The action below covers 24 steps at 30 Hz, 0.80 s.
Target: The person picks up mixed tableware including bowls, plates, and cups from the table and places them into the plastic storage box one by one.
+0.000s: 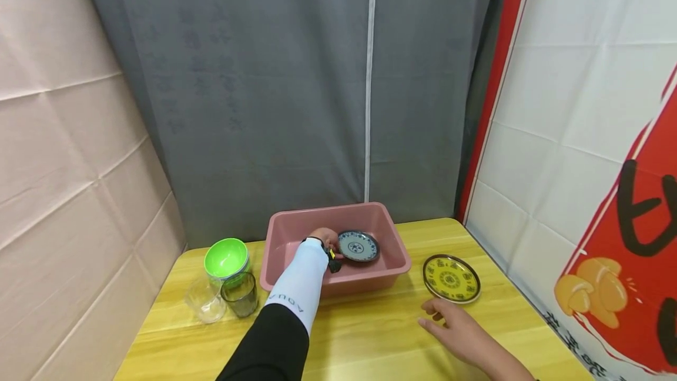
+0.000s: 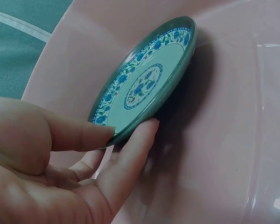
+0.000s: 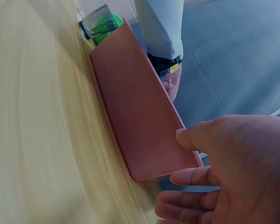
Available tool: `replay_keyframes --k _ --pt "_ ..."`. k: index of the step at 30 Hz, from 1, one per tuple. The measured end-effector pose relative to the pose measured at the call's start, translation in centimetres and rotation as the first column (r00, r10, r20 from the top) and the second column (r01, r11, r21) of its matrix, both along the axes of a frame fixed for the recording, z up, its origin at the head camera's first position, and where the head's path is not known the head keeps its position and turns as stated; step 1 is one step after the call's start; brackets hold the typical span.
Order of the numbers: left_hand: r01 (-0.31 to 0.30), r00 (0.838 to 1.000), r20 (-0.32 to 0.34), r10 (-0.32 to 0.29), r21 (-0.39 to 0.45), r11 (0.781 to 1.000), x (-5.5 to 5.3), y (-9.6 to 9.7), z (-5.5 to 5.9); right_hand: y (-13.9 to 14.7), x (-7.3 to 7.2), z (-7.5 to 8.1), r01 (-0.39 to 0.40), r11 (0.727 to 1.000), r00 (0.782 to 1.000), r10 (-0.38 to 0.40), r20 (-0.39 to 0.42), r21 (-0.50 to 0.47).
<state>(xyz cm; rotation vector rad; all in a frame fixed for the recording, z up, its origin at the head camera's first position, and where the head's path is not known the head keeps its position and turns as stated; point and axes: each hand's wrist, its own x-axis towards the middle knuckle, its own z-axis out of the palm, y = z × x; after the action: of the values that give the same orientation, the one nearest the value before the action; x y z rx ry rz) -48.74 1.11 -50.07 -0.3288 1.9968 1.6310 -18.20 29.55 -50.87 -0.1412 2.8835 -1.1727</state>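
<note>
Inside the pink basin (image 1: 296, 220) my left hand (image 1: 324, 236) pinches the edge of a blue-and-white patterned plate (image 1: 358, 246). In the left wrist view the thumb lies on top of the plate (image 2: 142, 86) and the fingers are beneath its rim; the plate is tilted. My right hand (image 1: 449, 325) hovers above the table's right side with fingers loosely bent, holding nothing. Just beyond it lies a yellow plate (image 1: 451, 278) with a dark rim. In the right wrist view the right hand (image 3: 242, 172) appears in front of the basin's outer wall (image 3: 135, 112).
Left of the basin stand a green bowl (image 1: 226, 258), a dark tinted glass (image 1: 240, 294) and a clear glass (image 1: 206, 301) on the wooden table (image 1: 370, 334). A grey curtain (image 1: 264, 87) hangs behind; a printed white sheet (image 1: 555, 104) borders the right side.
</note>
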Motion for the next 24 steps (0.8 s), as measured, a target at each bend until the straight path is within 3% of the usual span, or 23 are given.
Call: replay_keyframes --k 7,16,24 --pt "0.042 0.998 -0.040 -0.042 0.008 0.999 0.20 0.35 0.42 0.11 0.22 0.12 -0.007 1.000 1.000 0.007 -0.008 -0.002" --pt "0.078 0.996 -0.044 -0.080 -0.057 0.995 -0.52 -0.08 -0.13 -0.03 0.55 -0.12 -0.027 1.000 1.000 0.027 -0.013 -0.007" --pt "0.086 0.995 -0.056 -0.088 -0.031 0.996 0.06 -0.05 0.73 0.17 0.48 -0.37 -0.003 1.000 0.999 0.004 0.041 -0.016"
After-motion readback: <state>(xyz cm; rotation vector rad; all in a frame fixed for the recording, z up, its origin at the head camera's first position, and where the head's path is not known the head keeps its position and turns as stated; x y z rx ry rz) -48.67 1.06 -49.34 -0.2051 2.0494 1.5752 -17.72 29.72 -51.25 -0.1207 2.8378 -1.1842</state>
